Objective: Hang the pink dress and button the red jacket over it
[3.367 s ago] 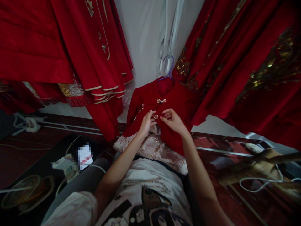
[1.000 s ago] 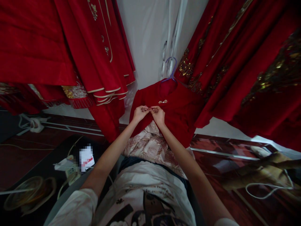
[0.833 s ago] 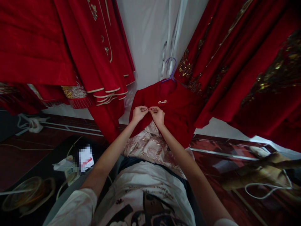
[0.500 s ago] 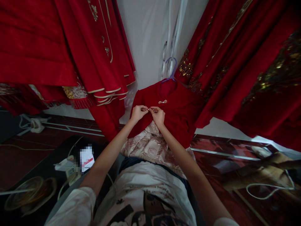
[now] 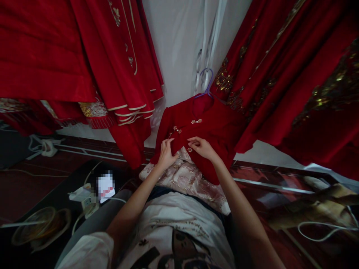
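Note:
A red jacket [image 5: 221, 129] hangs in front of me on a purple hanger [image 5: 208, 82]. Beaded flower fasteners [image 5: 196, 121] sit below its collar, with another beaded fastener [image 5: 177, 129] lower on the left. My left hand [image 5: 167, 155] lies at the jacket's lower left front, fingers and thumb apart. My right hand [image 5: 204, 148] is at the other front edge, its fingers stretched out beside a single beaded flower [image 5: 190, 150]. Between the hands the jacket front parts over pale pink brocade fabric [image 5: 185, 172], which spreads across my lap.
Red garments with pale trim [image 5: 117, 74] hang on the left, and gold-embroidered red garments [image 5: 280, 86] on the right. At lower left, a dark surface [image 5: 81, 179] bears a bright phone [image 5: 106, 188], a power strip [image 5: 90, 205] and a plastic bowl [image 5: 36, 228].
My hands have come apart from their pinch at the middle fastener and moved lower, the right one also rightward. That fastener and a lower beaded flower now show.

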Motion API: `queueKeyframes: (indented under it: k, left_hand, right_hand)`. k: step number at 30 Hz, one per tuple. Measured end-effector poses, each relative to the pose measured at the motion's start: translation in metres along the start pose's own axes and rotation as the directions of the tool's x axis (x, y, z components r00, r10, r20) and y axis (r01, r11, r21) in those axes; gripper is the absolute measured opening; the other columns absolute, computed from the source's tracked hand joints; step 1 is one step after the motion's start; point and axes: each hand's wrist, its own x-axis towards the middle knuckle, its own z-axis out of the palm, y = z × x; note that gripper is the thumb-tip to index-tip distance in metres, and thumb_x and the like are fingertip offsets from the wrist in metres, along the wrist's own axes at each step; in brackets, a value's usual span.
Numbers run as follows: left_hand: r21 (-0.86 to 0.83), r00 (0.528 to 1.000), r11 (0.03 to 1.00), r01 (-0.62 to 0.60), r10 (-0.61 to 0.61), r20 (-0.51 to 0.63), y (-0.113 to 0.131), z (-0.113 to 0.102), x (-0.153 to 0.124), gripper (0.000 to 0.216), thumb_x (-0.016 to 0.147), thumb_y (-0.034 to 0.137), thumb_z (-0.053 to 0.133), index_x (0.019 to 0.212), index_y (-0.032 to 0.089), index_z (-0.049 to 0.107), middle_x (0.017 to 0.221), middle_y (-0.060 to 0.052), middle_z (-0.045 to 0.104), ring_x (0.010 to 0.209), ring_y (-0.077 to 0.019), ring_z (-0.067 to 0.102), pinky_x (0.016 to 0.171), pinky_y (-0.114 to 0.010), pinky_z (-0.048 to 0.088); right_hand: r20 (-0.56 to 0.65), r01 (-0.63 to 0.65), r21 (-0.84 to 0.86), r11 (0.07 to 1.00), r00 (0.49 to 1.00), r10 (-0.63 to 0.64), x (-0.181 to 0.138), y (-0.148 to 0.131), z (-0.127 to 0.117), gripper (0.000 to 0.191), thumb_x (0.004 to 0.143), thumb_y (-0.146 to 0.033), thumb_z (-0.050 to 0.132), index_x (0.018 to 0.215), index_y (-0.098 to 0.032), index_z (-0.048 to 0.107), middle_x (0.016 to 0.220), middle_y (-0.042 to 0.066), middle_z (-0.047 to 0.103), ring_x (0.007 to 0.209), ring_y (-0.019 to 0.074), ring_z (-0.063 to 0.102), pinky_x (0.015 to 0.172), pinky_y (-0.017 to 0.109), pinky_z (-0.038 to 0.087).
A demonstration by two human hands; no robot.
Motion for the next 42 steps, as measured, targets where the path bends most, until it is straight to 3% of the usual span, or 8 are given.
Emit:
queueKeyframes:
  k: [4,9,16,21,23,31,35,42]
  left_hand:
    - [0.049,0.998,0.997,0.061,-0.059,-0.033,-0.014,0.001,-0.017,0.051,0.079,0.013,0.054,0.128,0.027,0.052,0.119,-0.009,0.05,0.117,-0.0259,0.049,0.104,-0.045,0.039]
    - [-0.022,0.994,0.995,0.102,-0.102,-0.039,-0.024,-0.016,-0.016,0.025,0.085,0.017,0.052,0.106,0.023,0.064,0.098,-0.005,0.058,0.091,-0.0181,0.059,0.084,-0.031,0.049]
    - [-0.059,0.99,0.998,0.001,-0.009,-0.14,0.044,-0.022,-0.006,0.016,0.087,0.018,0.05,0.102,0.02,0.056,0.09,-0.002,0.058,0.084,-0.0148,0.058,0.079,-0.026,0.046]
    - [0.034,0.96,0.999,-0.023,0.012,0.28,0.045,0.014,-0.031,0.017,0.084,0.013,0.051,0.098,0.022,0.057,0.088,-0.002,0.058,0.079,-0.0151,0.057,0.074,-0.026,0.047]
    - [0.045,0.947,0.999,0.005,-0.019,0.322,0.035,0.025,-0.042,0.022,0.083,0.011,0.049,0.101,0.021,0.056,0.093,-0.004,0.058,0.084,-0.0163,0.058,0.078,-0.028,0.048]
    - [0.039,0.945,0.999,-0.01,-0.004,0.328,0.028,0.028,-0.053,0.03,0.084,0.015,0.05,0.113,0.019,0.054,0.106,-0.007,0.057,0.098,-0.0211,0.057,0.09,-0.036,0.049]
    - [0.033,0.95,0.999,0.011,-0.021,0.311,0.028,0.029,-0.053,0.024,0.083,0.016,0.052,0.106,0.018,0.055,0.099,-0.007,0.057,0.096,-0.022,0.057,0.089,-0.038,0.05]
    - [-0.219,0.98,0.956,0.194,-0.178,0.088,0.021,0.036,-0.055,0.033,0.08,0.013,0.053,0.112,0.018,0.045,0.107,-0.007,0.056,0.078,-0.013,0.06,0.073,-0.03,0.054]
  right_hand:
    - [0.033,-0.094,-0.132,0.987,0.995,0.099,-0.023,0.005,0.002,0.027,0.069,-0.031,0.073,0.09,-0.018,0.061,0.071,-0.001,0.063,0.063,0.0118,0.059,0.059,0.024,0.048]
    - [-0.125,-0.056,-0.39,0.919,0.992,0.008,-0.023,0.007,0.027,0.029,0.063,-0.019,0.071,0.086,-0.019,0.053,0.078,0.0,0.059,0.067,0.0122,0.055,0.064,0.023,0.043]
    - [-0.087,-0.146,-0.264,0.954,0.988,0.127,-0.02,0.006,0.019,0.016,0.068,-0.024,0.065,0.08,-0.02,0.055,0.067,-0.002,0.06,0.061,0.0117,0.058,0.059,0.021,0.043]
    - [-0.104,-0.159,-0.25,0.955,0.985,0.136,-0.019,0.0,-0.003,0.01,0.067,-0.021,0.061,0.076,-0.019,0.058,0.069,-0.002,0.063,0.064,0.0114,0.059,0.061,0.021,0.045]
    - [-0.072,-0.144,-0.238,0.961,0.989,0.131,-0.02,-0.008,-0.011,0.01,0.067,-0.021,0.06,0.076,-0.019,0.058,0.069,-0.001,0.063,0.064,0.0115,0.059,0.06,0.021,0.044]
    - [-0.003,-0.043,-0.197,0.98,0.999,0.043,-0.032,-0.056,0.004,0.016,0.066,-0.022,0.061,0.08,-0.019,0.054,0.068,-0.002,0.06,0.061,0.0107,0.056,0.058,0.021,0.042]
    - [-0.08,-0.027,-0.261,0.965,0.997,0.007,-0.03,-0.035,0.032,0.018,0.068,-0.018,0.062,0.084,-0.019,0.052,0.069,-0.003,0.058,0.062,0.0108,0.055,0.062,0.022,0.045]
    - [0.043,-0.005,-0.27,0.963,0.999,0.018,-0.026,0.005,0.038,0.03,0.068,-0.007,0.063,0.096,-0.016,0.056,0.087,0.004,0.062,0.074,0.0121,0.061,0.068,0.024,0.05]
